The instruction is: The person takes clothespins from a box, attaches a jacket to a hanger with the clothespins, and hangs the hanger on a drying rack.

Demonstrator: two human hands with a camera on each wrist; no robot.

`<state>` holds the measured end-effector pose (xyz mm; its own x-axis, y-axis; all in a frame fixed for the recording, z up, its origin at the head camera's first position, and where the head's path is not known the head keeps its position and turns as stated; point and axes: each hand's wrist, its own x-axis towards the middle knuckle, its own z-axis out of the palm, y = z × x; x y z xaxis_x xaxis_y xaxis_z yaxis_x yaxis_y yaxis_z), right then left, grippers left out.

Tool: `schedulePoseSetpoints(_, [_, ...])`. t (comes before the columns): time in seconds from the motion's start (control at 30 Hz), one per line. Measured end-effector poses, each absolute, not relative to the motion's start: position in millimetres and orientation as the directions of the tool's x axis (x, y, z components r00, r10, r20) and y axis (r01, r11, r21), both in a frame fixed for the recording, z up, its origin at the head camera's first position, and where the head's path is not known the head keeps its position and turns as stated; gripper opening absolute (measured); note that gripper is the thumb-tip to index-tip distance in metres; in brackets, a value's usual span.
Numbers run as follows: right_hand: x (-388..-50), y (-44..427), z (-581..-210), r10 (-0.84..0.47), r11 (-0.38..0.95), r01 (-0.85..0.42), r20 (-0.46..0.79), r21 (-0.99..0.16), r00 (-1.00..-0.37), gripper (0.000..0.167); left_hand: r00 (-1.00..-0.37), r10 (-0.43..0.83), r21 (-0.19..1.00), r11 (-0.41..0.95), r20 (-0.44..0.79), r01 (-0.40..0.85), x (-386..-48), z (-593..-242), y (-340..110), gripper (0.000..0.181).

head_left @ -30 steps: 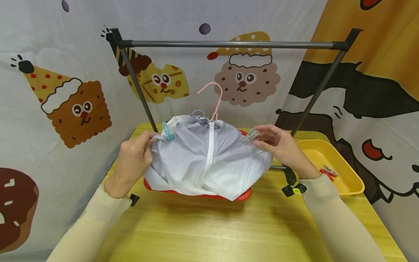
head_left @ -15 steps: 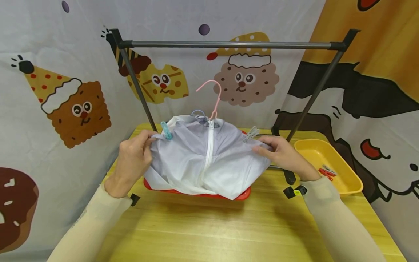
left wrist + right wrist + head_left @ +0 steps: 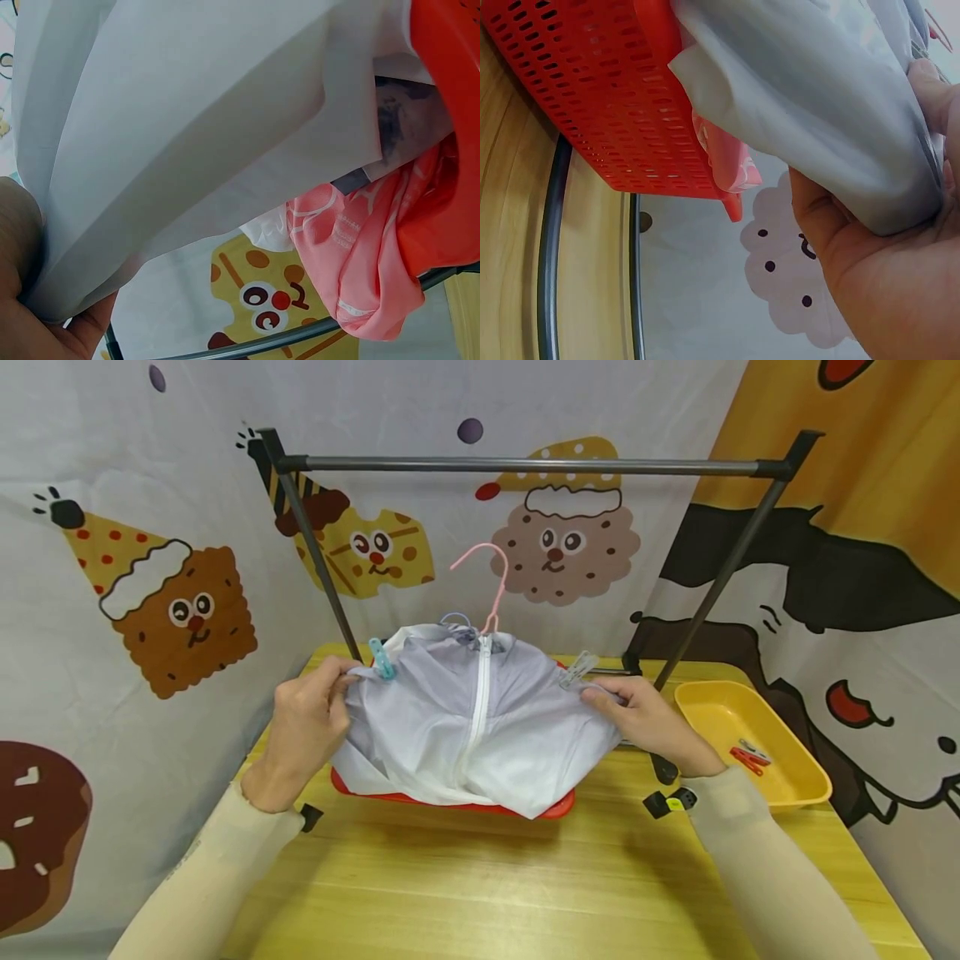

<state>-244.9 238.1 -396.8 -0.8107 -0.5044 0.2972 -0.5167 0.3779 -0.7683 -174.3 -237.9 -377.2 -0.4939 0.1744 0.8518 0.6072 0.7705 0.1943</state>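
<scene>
A pale grey-white zip jacket (image 3: pixel 435 718) lies spread over a red basket (image 3: pixel 558 808), with a pink hanger (image 3: pixel 501 585) sticking up from its neck. My left hand (image 3: pixel 306 718) pinches the jacket's left shoulder edge beside a teal clothespin (image 3: pixel 382 658). At the other shoulder, my right hand (image 3: pixel 645 718) pinches the fabric between thumb and fingers, just outside a clear grey clothespin (image 3: pixel 577 669). Both clothespins are clipped on the jacket. In the right wrist view the cloth (image 3: pixel 810 97) runs into the palm of the right hand (image 3: pixel 885 270).
A dark metal clothes rack (image 3: pixel 517 465) stands behind the basket. A yellow tray (image 3: pixel 813 789) at right holds red and grey clothespins (image 3: pixel 748 758). Pink cloth (image 3: pixel 367 255) hangs over the basket's edge. A blue hanger hook (image 3: pixel 454 615) shows behind the jacket.
My right hand has come off the grey clothespin, lowered slightly and taken hold of the jacket's shoulder edge. The left hand keeps its pinch in the same place.
</scene>
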Motion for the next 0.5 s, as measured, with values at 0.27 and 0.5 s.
schedulePoseSetpoints(0.27, [-244.0, 238.6, -397.8, -0.455, 0.388, -0.504, 0.315, -0.772, -0.833, 0.021, -0.507, 0.167, 0.206, 0.774, 0.845, 0.599, -175.9, -377.7, -238.4, 0.011])
schedulePoseSetpoints(0.5, [-241.0, 236.6, -395.3, -0.431, 0.374, -0.486, 0.316, -0.79, -0.845, 0.026, -0.544, 0.153, 0.234, 0.784, 0.825, 0.575, -176.2, -377.9, -239.8, 0.01])
